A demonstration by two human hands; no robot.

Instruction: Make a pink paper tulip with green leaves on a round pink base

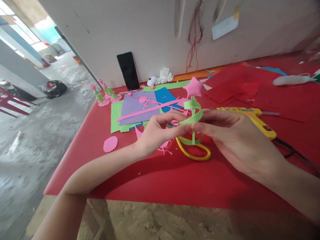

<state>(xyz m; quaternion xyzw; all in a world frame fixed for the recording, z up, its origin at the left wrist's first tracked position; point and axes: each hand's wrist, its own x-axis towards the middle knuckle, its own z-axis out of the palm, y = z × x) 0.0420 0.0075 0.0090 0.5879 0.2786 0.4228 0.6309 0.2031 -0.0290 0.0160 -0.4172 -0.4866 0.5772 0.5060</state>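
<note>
My left hand [160, 130] and my right hand [232, 136] meet above the red table cover [155, 180]. Between their fingertips they pinch a green paper strip [193, 115] that curls in a spiral around a thin green stem. A pink paper star [193, 87] tops the stem. Below the hands lie yellow-handled scissors [196, 154], partly hidden by my fingers. A yellow glue gun [255, 120] rests just behind my right hand, its black cord running off to the right.
Purple, blue and green paper sheets [140, 111] with a long pink strip lie behind my hands. A pink oval cutout [110, 144] sits to the left. Finished pink-and-green paper flowers [103, 93] stand at the far left corner. A black phone [128, 70] leans on the wall. Red sheets [240, 86] cover the right.
</note>
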